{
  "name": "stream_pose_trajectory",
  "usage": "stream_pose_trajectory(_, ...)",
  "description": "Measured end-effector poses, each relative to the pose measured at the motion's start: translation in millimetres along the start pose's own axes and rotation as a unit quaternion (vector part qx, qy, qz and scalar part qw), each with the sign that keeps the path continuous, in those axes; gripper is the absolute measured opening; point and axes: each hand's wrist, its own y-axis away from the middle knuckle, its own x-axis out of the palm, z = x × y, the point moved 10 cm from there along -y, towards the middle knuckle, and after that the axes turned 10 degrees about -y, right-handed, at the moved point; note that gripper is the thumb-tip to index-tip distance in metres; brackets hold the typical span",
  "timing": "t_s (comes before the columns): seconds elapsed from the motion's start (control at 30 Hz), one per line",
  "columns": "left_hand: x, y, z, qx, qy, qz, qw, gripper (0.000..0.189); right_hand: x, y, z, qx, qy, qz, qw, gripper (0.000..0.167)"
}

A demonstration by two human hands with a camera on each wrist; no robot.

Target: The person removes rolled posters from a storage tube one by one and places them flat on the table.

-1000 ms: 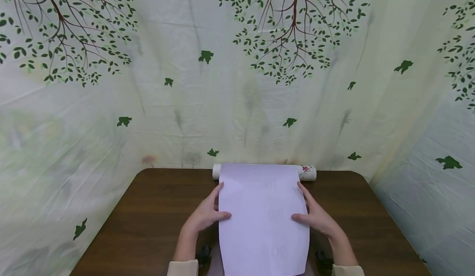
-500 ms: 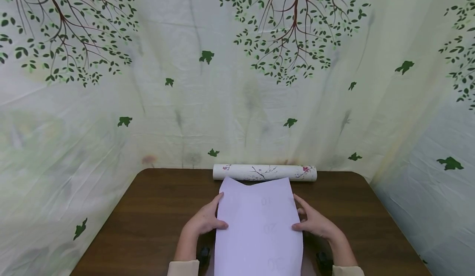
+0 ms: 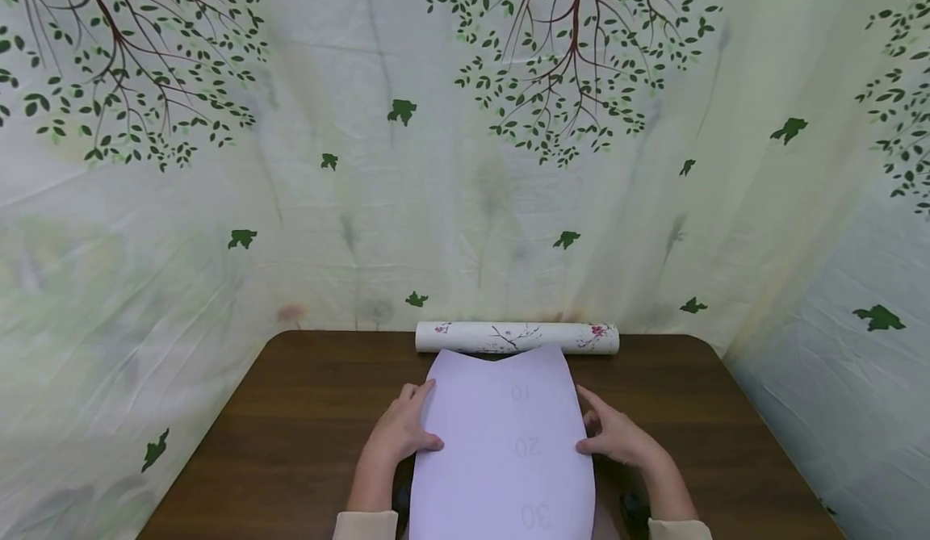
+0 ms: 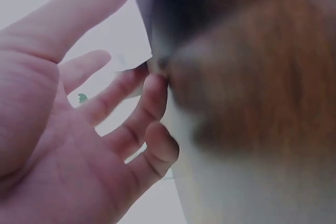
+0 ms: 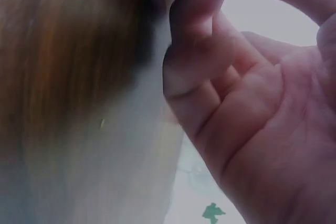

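Observation:
A white paper sheet (image 3: 501, 435) stretches between the two hands in the head view, its far edge dipping in the middle. Faint mirrored figures, 10, 20 and 30, run down its right half. At the left edge, my left hand (image 3: 401, 429) holds the sheet, thumb on top and fingers behind. My right hand (image 3: 617, 435) pinches the opposite edge the same way. In the left wrist view a corner of the sheet lies by the left hand's fingers (image 4: 155, 95). Curled right fingers (image 5: 194, 72) show in the right wrist view. The sheet's near end is cut off by the frame.
A white roll with a blossom-branch print (image 3: 538, 336) lies along the far edge of the brown wooden table (image 3: 305, 411). Dark wrist devices (image 3: 634, 512) sit below the hands. Behind the table hangs a pale curtain (image 3: 465, 185) with leaf prints.
The sheet's far end has come toward me, uncovering the printed roll, and its far edge now dips. Both hands shifted slightly nearer. The mirrored figures have become clearer.

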Motion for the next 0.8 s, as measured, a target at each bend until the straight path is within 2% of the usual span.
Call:
stream_pose_trajectory(0.17,0.1,-0.9,3.8,-0.009,-0.011,-0.018,0.9997,0.101,-6,-2.4,-1,0.004,0.036,-0.040,0.9985,0.094)
stream_pose_trajectory(0.33,0.0,0.2,3.3,-0.008,-0.006,-0.008,0.9999,0.095,-10,-3.1,8,-0.031,0.089,-0.080,0.9924,0.077)
stream_pose_trajectory(0.43,0.0,0.4,0.1,0.006,-0.011,-0.001,0.9999,0.095,-10,-1.5,15,-0.051,0.104,-0.090,0.9892,0.070)
stream_pose_trajectory(0.67,-1.9,0.2,-3.0,0.017,-0.013,-0.003,0.9998,0.104,-8,-0.9,13,-0.055,0.128,-0.084,0.9866,0.076)
stream_pose_trajectory(0.8,-12.6,0.0,-11.8,0.040,-0.033,-0.039,0.9979,0.103,-10,-1.7,15,-0.063,0.142,-0.090,0.9837,0.081)
